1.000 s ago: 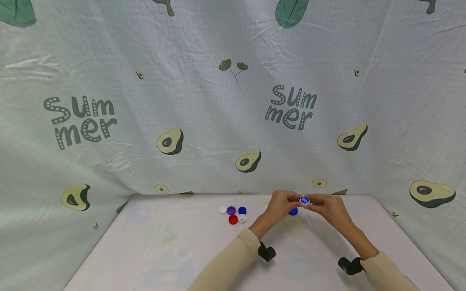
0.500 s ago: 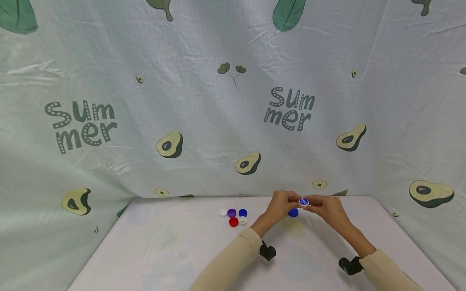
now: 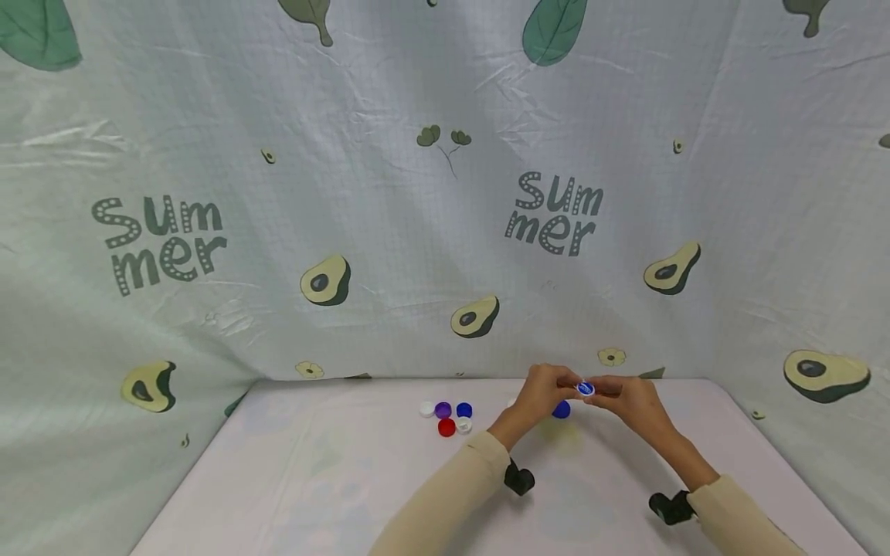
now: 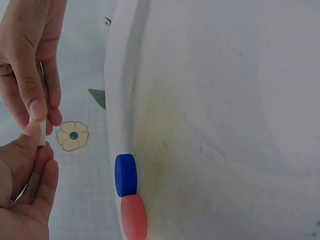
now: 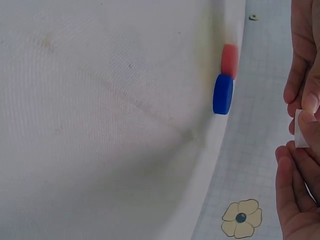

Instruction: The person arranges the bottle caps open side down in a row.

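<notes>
Head view: left hand (image 3: pixel 545 391) and right hand (image 3: pixel 631 400) jointly pinched a white-rimmed bottle cap (image 3: pixel 585 389), aloft near the plain blue cap (image 3: pixel 561 410). Left wrist: a coral cap (image 4: pixel 134 218) adjoined that plain blue cap. Right wrist: the shared hold suggested a handover, seemingly calling for one hand's release.

Pale table (image 3: pixel 313 479): five-cap cluster (image 3: pixel 443 411), blue cap (image 4: pixel 126 175), pink cap (image 4: pixel 134 217).

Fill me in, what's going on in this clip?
A person pinches a small white cap-like piece with a blue face, using both the left grip and right grip, near the far edge of the table. A blue cap and a pink cap lie close by, and a cluster of five caps sits further left.
</notes>
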`<state>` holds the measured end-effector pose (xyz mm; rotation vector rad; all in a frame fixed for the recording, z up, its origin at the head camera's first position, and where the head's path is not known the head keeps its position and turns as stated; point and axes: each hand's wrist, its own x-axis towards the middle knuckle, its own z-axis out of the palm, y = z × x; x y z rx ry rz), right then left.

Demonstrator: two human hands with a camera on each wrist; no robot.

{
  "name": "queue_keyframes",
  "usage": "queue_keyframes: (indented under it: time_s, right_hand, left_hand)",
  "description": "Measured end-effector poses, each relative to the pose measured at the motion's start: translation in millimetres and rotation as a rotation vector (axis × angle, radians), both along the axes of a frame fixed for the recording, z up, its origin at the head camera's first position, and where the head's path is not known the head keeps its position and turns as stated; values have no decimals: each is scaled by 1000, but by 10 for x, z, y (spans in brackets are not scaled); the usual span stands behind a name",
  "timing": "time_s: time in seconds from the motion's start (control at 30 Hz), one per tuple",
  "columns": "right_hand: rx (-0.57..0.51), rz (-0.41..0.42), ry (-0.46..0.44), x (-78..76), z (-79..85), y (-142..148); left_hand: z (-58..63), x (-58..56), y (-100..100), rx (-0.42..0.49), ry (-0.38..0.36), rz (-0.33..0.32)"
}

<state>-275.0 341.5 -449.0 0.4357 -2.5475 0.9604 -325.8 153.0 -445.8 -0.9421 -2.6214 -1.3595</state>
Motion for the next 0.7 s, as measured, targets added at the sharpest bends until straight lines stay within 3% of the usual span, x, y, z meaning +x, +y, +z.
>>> queue_keyframes:
  time_s: [0.23, 0.4, 0.7]
  right_hand:
    - [28, 21, 34, -114, -101, 45]
    - [51, 36, -6, -211, -133, 75]
    - [133, 121, -83, -324, -168, 133]
  left_hand:
    - [-69, -86, 20, -17, -53, -5]
    - [-114, -153, 44, -17, -36, -20]
    - [-218, -225, 108, -58, -75, 20]
